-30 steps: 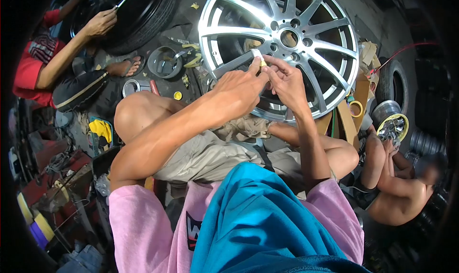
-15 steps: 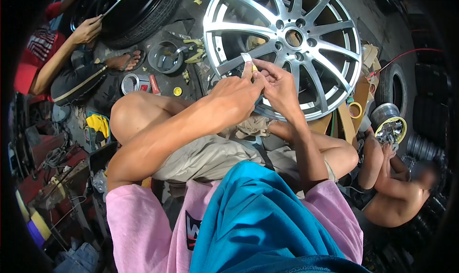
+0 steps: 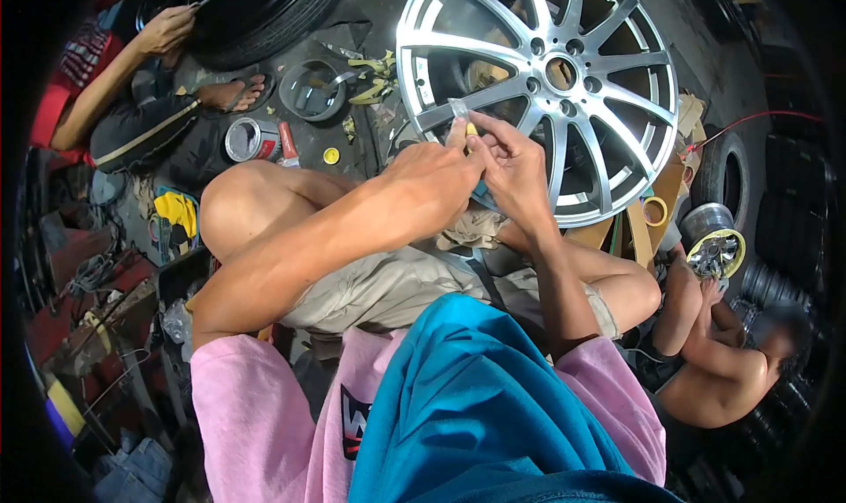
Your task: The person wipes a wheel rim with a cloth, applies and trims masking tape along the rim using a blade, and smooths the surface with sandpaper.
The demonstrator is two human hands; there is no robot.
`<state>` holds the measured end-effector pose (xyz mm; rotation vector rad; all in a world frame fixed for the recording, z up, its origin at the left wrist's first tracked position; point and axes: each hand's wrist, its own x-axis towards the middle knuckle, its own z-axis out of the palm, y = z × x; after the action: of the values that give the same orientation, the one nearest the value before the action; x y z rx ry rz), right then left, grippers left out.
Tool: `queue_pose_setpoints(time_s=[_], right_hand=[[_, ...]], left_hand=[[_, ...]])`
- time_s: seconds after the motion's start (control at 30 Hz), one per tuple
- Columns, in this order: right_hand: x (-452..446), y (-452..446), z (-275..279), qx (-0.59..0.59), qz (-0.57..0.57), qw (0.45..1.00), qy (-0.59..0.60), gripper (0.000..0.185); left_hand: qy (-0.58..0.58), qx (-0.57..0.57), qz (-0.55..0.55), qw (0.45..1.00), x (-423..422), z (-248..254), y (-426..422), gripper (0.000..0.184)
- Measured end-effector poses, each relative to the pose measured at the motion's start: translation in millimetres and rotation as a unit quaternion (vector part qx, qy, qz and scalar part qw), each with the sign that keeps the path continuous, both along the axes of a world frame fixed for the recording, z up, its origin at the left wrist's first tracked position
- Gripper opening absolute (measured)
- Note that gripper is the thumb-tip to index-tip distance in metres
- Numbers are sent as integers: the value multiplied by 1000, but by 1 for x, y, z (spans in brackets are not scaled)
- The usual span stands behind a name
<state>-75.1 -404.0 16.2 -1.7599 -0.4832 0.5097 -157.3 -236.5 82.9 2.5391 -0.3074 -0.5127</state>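
My left hand and my right hand meet over my lap, at the near edge of a silver multi-spoke alloy wheel. Both are closed, fingertips together around a small pale strip with a yellow piece beside it. The strip sticks up past my left fingertips. My right thumb and fingers pinch close to the yellow piece. Something blue shows a little under my hands, mostly hidden. What exactly the small item is, I cannot make out.
A grey tub, an open can and a yellow cap lie left of the wheel. A co-worker's hand is by a tyre at upper left. On the right, another person holds a smaller wheel. Cardboard carries a tape roll.
The view has shifted slightly, so the wheel appears further right and the tub and can a little higher. My hands keep the same grip, and the pale strip looks slightly more tilted.
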Motion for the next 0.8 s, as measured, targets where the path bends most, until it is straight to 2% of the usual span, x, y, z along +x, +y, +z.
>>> queue_pose_setpoints(time_s=[0.13, 0.2, 0.3, 0.53, 0.63, 0.73, 0.8], right_hand=[[-13, 13, 7, -67, 40, 995, -57, 34], [-19, 20, 7, -47, 46, 995, -76, 34], [-24, 23, 3, -41, 64, 988, -134, 34], [-28, 18, 9, -49, 30, 989, -140, 34], [-30, 21, 5, -56, 54, 987, -140, 34], [-29, 23, 10, -72, 64, 986, -136, 33], [-30, 21, 12, -40, 37, 991, -123, 34]], left_hand=[[55, 15, 11, 998, -7, 16, 6, 48], [95, 16, 26, 995, -10, 21, 10, 49], [69, 25, 34, 997, -16, 18, 12, 48], [41, 3, 27, 999, -17, 15, 12, 55], [83, 16, 31, 996, -17, 19, 12, 56], [74, 26, 29, 996, -19, 16, 14, 54], [33, 5, 24, 999, -20, 13, 15, 54]])
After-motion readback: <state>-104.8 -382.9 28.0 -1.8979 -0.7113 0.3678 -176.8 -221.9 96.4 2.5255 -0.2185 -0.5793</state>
